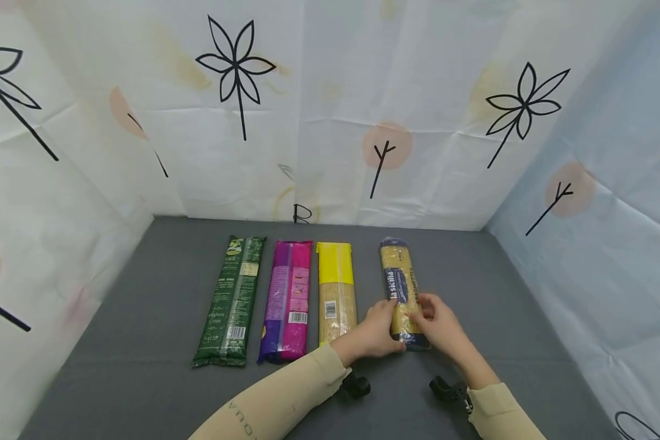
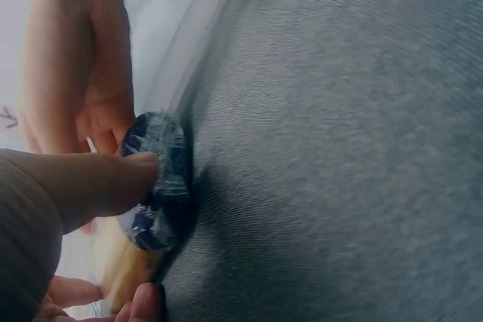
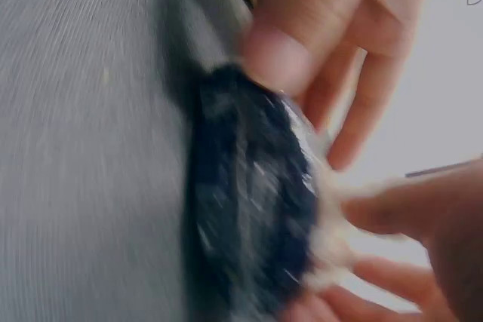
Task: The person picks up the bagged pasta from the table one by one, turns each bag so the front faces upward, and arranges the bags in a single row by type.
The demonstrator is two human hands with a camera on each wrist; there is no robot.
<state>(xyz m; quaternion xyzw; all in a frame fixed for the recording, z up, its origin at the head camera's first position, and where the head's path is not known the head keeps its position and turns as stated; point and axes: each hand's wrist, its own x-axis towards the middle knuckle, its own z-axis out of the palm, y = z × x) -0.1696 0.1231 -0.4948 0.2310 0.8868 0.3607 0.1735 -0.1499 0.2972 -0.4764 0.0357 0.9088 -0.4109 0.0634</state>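
The left hand (image 1: 378,333) held the near end of the gold-and-blue pasta pack (image 1: 398,284) in its grip, thumb (image 2: 98,182) against that end, while the right hand (image 1: 441,325) gripped the right side. That pack lay at the right on the grey table (image 1: 467,275); leftward of it lay a yellow-topped pack (image 1: 336,264), a pink-and-purple pack (image 1: 291,287) and a green pack (image 1: 233,305).

The left hand (image 1: 379,331) and wrist hide the lower right corner of the yellow packet (image 1: 337,296); the bottom edge crops both sleeves (image 1: 277,397). Most print on the green packet (image 1: 232,311) is too small to read. The blue-ended packet (image 3: 253,194) looks blurred in the right wrist view.
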